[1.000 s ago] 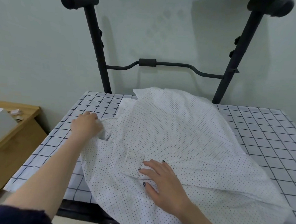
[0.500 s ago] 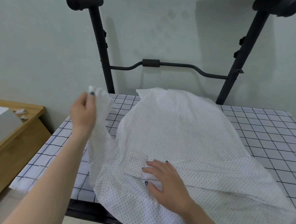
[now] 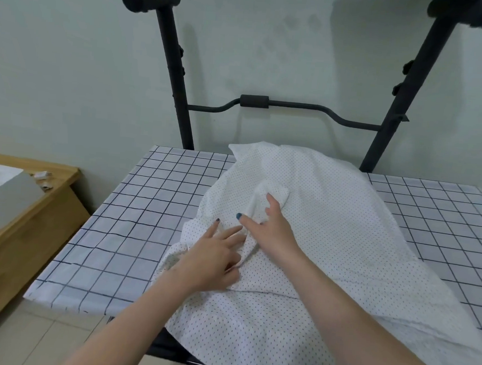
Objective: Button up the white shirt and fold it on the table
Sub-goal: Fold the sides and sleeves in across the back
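The white dotted shirt [image 3: 330,231] lies spread over the checked table [image 3: 146,218], its lower part hanging off the near edge. One sleeve [image 3: 273,191] is folded inward onto the body of the shirt. My left hand [image 3: 214,257] lies flat on the shirt's left edge with its fingers spread and straight. Just beyond it, my right hand [image 3: 271,224] rests on the folded sleeve; thumb and forefinger are straight, and the other fingers are hidden under the sleeve's end. No buttons show from here.
A black metal frame [image 3: 178,86] with a crossbar stands against the wall behind the table. To the left, a lower wooden cabinet [image 3: 25,224] carries a grey box and small items. Bare checked cloth lies on both sides of the shirt.
My left hand lifted the sleeve, laid it over onto the shirt's body and came down flat on the shirt. My right hand slid forward from the shirt's lower left onto the folded sleeve.
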The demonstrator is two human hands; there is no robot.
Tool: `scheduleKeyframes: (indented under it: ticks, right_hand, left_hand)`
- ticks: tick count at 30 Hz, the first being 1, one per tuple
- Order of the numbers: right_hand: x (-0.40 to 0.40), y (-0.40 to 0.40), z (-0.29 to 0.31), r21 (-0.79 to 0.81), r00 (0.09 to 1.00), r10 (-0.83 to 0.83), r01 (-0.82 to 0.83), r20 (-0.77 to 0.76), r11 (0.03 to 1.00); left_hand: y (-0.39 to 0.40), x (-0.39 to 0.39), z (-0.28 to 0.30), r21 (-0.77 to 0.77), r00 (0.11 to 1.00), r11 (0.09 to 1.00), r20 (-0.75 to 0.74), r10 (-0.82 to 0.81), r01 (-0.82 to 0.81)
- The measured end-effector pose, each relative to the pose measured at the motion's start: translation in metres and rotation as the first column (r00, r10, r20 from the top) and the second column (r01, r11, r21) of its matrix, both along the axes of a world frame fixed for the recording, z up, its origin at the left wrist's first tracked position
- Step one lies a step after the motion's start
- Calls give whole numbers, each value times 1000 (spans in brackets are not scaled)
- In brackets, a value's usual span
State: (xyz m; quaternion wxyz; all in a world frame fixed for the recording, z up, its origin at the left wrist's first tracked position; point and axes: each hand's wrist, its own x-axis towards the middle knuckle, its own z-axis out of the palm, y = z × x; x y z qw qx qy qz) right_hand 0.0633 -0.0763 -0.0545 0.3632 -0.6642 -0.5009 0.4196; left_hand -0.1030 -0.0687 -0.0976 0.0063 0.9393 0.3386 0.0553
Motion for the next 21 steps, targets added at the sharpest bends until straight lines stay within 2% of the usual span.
scheduleKeyframes:
  ticks: [3,6,8,10,12,14,17,19,21]
  right_hand:
    - [-9,20,-8,-85,985,-98,110,141,990]
    - [-9,31,-20,-111,933,-145,190,328,975]
    - [-4,32,-22,-99,923,-162,208,349,973]
    - [5,26,-15,-68,957,-247,259,151,963]
    - [17,13,-4,-22,906,-380,383,-188,924]
    - [33,-8,10,22,770,-426,494,-475,869]
    - [61,-53,17,44,549,-323,552,-771,832]
    - [79,-79,8,-18,398,-286,557,-871,830]
    - [93,-95,-7,-132,293,-355,577,-888,806]
  left_hand:
    - [-5,-7,-9,40,996,999,84,14,-17]
    - [-12,-11,-18,-21,983,994,150,106,-104]
    - [-16,-7,-22,-28,964,983,192,183,-181]
    - [-18,-3,-24,-65,930,965,259,261,-253]
    - [-18,-4,-25,-105,883,943,334,331,-314]
    - [-18,-9,-27,-108,838,922,388,383,-372]
    - [-18,-23,-30,-140,774,887,441,454,-440]
    - [-18,-33,-29,-160,733,856,454,506,-491]
    - [-19,-40,-26,-171,704,838,471,532,-519]
